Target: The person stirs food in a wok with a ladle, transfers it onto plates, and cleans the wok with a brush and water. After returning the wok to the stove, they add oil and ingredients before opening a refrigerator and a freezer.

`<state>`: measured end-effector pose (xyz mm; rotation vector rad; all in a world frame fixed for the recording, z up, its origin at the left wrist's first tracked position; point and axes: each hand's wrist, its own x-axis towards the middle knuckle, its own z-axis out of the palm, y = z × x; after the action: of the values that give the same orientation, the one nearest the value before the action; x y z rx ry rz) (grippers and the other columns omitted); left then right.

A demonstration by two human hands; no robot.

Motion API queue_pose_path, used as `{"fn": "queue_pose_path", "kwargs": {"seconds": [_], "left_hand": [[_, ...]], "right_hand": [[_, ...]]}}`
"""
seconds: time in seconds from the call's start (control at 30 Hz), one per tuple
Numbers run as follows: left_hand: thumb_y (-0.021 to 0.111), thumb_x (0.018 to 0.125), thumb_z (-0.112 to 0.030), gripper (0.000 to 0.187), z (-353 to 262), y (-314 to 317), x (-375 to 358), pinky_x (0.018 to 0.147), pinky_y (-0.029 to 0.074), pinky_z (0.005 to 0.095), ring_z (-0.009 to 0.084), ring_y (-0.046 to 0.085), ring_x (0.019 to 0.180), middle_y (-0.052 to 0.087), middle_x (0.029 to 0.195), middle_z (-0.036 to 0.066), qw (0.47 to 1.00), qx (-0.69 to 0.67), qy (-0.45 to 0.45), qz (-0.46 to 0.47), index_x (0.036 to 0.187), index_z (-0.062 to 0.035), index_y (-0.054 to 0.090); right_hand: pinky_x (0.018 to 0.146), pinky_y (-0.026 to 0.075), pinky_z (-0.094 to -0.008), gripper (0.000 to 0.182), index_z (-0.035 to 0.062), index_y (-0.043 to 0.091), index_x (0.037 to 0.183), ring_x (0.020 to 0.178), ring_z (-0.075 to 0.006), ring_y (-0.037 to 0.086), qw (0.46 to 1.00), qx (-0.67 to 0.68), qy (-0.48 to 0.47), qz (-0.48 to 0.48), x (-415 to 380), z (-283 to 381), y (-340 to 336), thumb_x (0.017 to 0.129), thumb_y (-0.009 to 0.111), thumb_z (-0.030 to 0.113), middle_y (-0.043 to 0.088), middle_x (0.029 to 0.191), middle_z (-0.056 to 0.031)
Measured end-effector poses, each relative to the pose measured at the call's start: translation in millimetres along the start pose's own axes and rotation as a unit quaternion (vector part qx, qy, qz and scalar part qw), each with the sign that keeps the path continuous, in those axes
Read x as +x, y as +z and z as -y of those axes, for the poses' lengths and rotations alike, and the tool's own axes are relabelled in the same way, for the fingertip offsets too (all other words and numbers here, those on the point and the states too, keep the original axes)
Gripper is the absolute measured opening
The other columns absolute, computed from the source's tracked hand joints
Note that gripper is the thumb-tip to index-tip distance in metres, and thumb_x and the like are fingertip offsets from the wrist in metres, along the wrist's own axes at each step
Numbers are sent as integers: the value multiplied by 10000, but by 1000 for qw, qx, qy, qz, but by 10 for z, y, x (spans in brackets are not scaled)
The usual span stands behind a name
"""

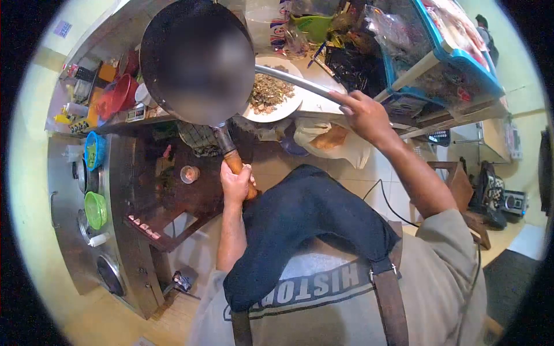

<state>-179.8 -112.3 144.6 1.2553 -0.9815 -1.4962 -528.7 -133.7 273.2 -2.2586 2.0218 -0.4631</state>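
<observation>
A pale counter [323, 99] stands over a tiled floor [384, 193], a blue plastic rack [470, 64] at its right and a round red bowl [123, 92] leftward. Above it, a round black pan [199, 63], blurred inside, hides the left edge of a round white plate [292, 102] bearing crumbly brown food [271, 92]. The left hand [235, 181] wraps the pan's brown handle [234, 161]; the right hand [367, 115] grips a long silvery utensil [303, 85] reaching the pan's rim.

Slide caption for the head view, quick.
Left hand grips black round wok by brown wooden handle; right hand holds silver metal utensil, near round white plate of brown food.
</observation>
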Motion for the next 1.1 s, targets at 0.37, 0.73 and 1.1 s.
{"fn": "queue_pose_path", "kwargs": {"seconds": [0.37,0.73,1.1], "left_hand": [[589,818,-7,265,-13,-45,80,407,477,294,138,517,468,511,706,59,1000,22,6,-5,994,-58,397],[586,826,-27,236,16,-102,175,413,480,289,135,530,470,517,689,58,999,-42,4,5,964,-50,396],[587,822,-14,253,-44,0,206,419,476,286,126,526,476,509,697,48,999,-32,-8,23,979,-56,393]], "right_hand": [[685,483,-416,407,296,556,1251,799,-313,593,1000,1,24,16,-79,-188,-9,863,595,182,548,853,-106],[695,509,-379,447,216,603,1216,787,-308,619,976,215,-1,-24,-141,130,-170,791,656,88,634,900,-113],[606,507,-387,427,298,594,1204,744,-266,617,998,-14,-54,25,-180,-17,-134,804,654,165,584,818,-62]]}}
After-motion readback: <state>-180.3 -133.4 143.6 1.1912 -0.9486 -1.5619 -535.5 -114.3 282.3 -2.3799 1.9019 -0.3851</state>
